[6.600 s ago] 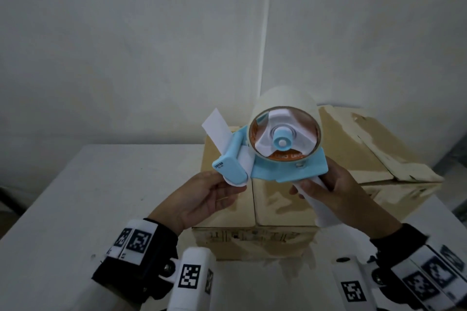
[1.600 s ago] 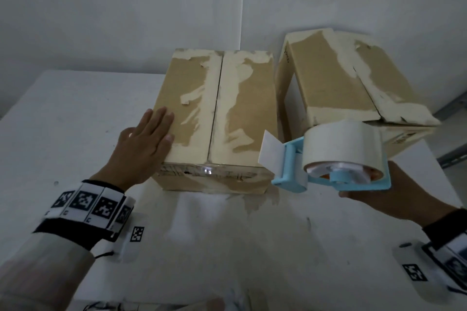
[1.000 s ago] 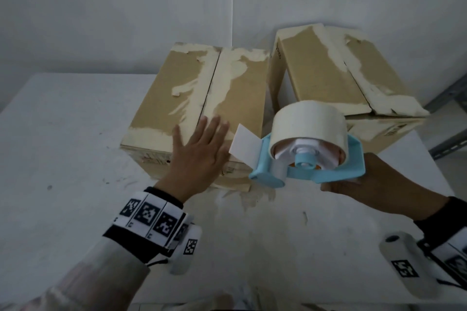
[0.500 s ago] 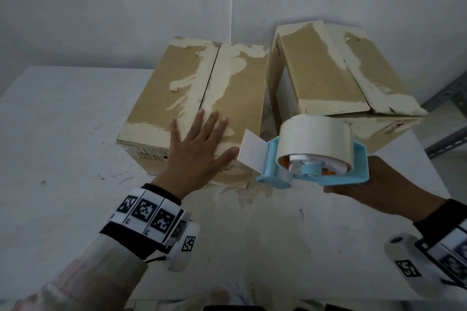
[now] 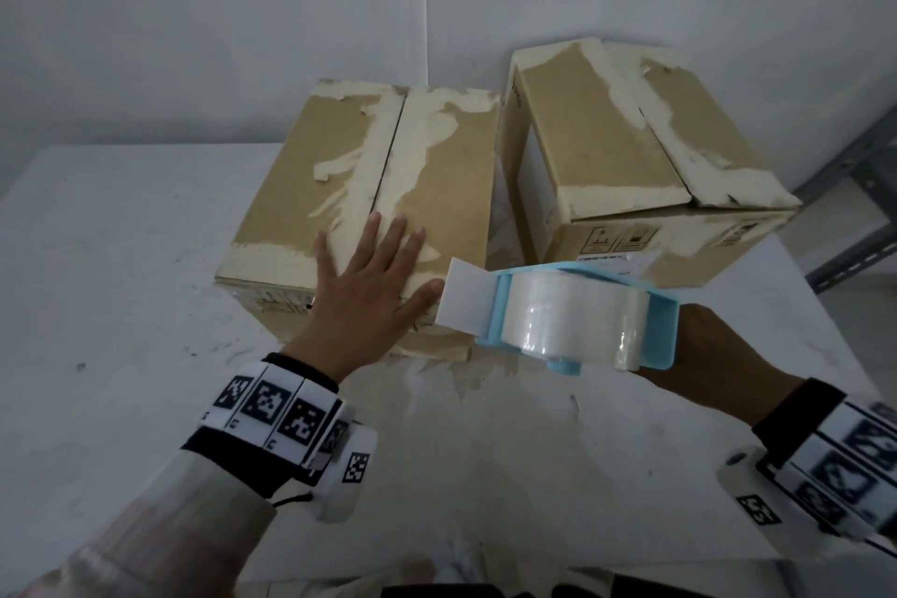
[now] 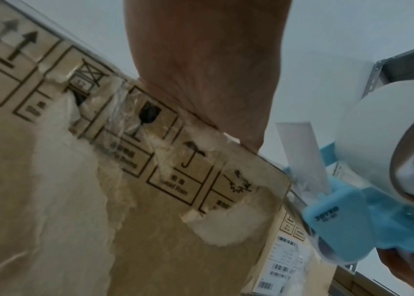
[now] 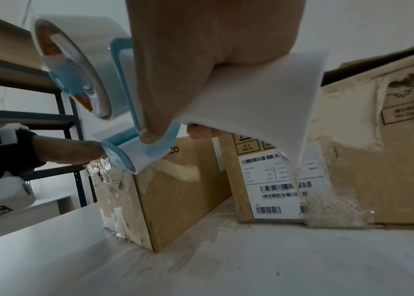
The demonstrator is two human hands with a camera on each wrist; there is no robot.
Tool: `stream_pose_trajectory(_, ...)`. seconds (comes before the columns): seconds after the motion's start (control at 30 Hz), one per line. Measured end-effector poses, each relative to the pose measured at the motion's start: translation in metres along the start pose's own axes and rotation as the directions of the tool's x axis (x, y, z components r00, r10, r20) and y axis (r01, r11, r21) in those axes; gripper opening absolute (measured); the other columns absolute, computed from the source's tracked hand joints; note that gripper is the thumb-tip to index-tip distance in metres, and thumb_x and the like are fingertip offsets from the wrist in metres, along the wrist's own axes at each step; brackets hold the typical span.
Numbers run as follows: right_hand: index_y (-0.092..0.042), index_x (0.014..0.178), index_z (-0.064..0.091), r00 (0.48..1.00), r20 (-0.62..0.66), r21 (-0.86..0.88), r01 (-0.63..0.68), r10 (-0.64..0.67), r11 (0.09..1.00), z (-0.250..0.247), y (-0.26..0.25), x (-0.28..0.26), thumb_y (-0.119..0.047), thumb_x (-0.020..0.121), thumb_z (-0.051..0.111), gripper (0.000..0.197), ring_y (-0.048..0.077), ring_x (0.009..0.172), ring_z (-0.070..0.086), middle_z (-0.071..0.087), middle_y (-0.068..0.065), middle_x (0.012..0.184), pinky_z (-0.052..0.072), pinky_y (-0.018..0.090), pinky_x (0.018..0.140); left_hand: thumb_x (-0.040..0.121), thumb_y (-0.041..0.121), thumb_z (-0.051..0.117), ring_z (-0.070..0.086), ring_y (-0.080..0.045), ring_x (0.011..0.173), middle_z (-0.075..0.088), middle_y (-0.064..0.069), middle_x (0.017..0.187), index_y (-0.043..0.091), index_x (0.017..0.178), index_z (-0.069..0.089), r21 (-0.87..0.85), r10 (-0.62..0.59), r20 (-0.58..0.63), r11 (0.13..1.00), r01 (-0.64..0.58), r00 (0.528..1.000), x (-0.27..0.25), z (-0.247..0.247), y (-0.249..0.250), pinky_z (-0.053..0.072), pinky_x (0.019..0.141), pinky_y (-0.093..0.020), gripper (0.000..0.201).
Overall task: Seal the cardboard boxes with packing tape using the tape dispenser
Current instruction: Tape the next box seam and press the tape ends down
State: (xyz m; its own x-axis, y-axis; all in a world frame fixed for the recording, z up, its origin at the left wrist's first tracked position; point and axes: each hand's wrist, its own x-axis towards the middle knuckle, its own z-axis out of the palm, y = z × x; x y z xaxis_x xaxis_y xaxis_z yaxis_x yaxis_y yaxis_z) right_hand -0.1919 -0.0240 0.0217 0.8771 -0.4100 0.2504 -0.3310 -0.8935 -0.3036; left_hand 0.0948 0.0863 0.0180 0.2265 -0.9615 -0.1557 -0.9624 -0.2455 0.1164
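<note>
The blue tape dispenser [image 5: 577,316], loaded with a white roll, is gripped by the right hand [image 5: 718,354] above the tabletop [image 5: 121,282], just beside the near-right corner of the left cardboard box [image 5: 369,189]. The left hand [image 5: 364,296] lies flat, fingers spread, on that box's top. The second box [image 5: 626,160] stands toward the tabletop's far-right corner.
</note>
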Motion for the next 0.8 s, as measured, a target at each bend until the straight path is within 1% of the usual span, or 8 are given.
stream_pose_trajectory(0.13,-0.009,0.082,0.063,0.971,0.149,-0.082,-0.175,0.186,0.981,0.001,0.013,-0.010,-0.040,0.049,0.085,0.050,0.014,0.039,0.062,0.068,0.007,0.055,0.039,0.012,0.034,0.058,0.079,-0.023,-0.016,-0.013,0.144,-0.011,0.008,0.157,0.030,0.147,-0.005,-0.020,-0.010,0.009,1.000,0.010,1.000,-0.001,-0.001,-0.001,-0.007,0.110,-0.059,0.103)
stream_pose_trajectory(0.23,-0.013,0.065,0.069,0.942,0.180,-0.141,-0.259,0.282,0.955,0.000,0.031,-0.052,-0.068,0.072,0.054,0.057,0.011,0.035,0.059,0.067,0.002,0.050,0.027,0.000,0.037,0.057,0.078,-0.026,-0.015,-0.013,0.144,-0.009,0.009,0.157,0.031,0.147,-0.003,-0.009,0.002,-0.011,1.000,-0.002,1.000,-0.001,0.000,-0.002,-0.005,0.111,-0.059,0.104)
stream_pose_trajectory(0.33,-0.007,0.068,0.069,0.926,0.064,-0.055,-0.369,0.372,0.928,-0.005,0.037,-0.073,-0.071,0.075,0.042,0.070,0.018,0.042,0.063,0.068,0.010,0.054,0.044,0.025,0.035,0.061,0.078,-0.020,-0.015,-0.013,0.144,-0.009,0.008,0.157,0.031,0.147,-0.002,-0.029,-0.017,-0.004,0.999,0.017,1.000,0.002,-0.001,-0.003,-0.005,0.111,-0.059,0.100)
stream_pose_trajectory(0.4,-0.006,0.077,0.068,0.908,0.042,-0.094,-0.411,0.416,0.907,-0.002,0.036,-0.073,-0.074,0.075,0.039,0.074,0.022,0.047,0.065,0.069,0.011,0.060,0.046,0.027,0.036,0.059,0.077,-0.025,-0.014,-0.014,0.144,-0.008,0.007,0.158,0.031,0.147,-0.002,-0.024,-0.012,-0.005,1.000,0.012,1.000,0.000,0.000,-0.004,-0.003,0.111,-0.059,0.102)
stream_pose_trajectory(0.47,-0.004,0.089,0.066,0.911,0.049,-0.166,-0.398,0.410,0.902,0.002,0.030,-0.070,-0.064,0.078,0.045,0.065,0.026,0.053,0.067,0.070,0.013,0.069,0.049,0.031,0.039,0.054,0.075,-0.034,-0.010,-0.017,0.145,-0.006,0.004,0.158,0.031,0.147,-0.001,0.006,-0.004,-0.027,1.000,0.005,1.000,0.000,0.002,-0.008,0.000,0.111,-0.059,0.108)
stream_pose_trajectory(0.53,-0.003,0.099,0.062,0.866,0.042,-0.160,-0.487,0.499,0.859,0.007,0.027,-0.070,-0.027,0.074,0.071,0.036,0.034,0.066,0.067,0.069,0.018,0.080,0.048,0.035,0.047,0.058,0.073,-0.034,-0.005,-0.021,0.146,0.000,0.001,0.158,0.031,0.147,0.005,0.008,0.014,-0.037,1.000,-0.013,0.999,0.001,0.001,-0.009,0.003,0.109,-0.061,0.106)
stream_pose_trajectory(0.6,-0.001,0.104,0.057,0.809,0.099,-0.093,-0.573,0.580,0.815,0.017,0.026,-0.071,-0.005,0.069,0.074,0.039,0.036,0.074,0.062,0.064,0.019,0.088,0.043,0.034,0.055,0.063,0.073,-0.030,-0.004,-0.023,0.146,0.001,0.000,0.158,0.031,0.147,0.008,0.001,0.031,-0.034,1.000,-0.031,0.999,0.001,0.000,-0.007,0.004,0.108,-0.063,0.101)
stream_pose_trajectory(0.8,-0.005,0.096,0.050,0.801,0.143,-0.144,-0.565,0.582,0.813,0.051,0.037,-0.081,0.001,0.055,0.078,0.050,0.037,0.066,0.058,0.060,0.017,0.080,0.037,0.032,0.054,0.067,0.066,-0.013,-0.014,-0.016,0.144,-0.009,0.004,0.158,0.034,0.146,-0.001,-0.021,0.022,-0.011,1.000,-0.022,1.000,0.000,-0.001,-0.005,-0.005,0.111,-0.058,0.087)
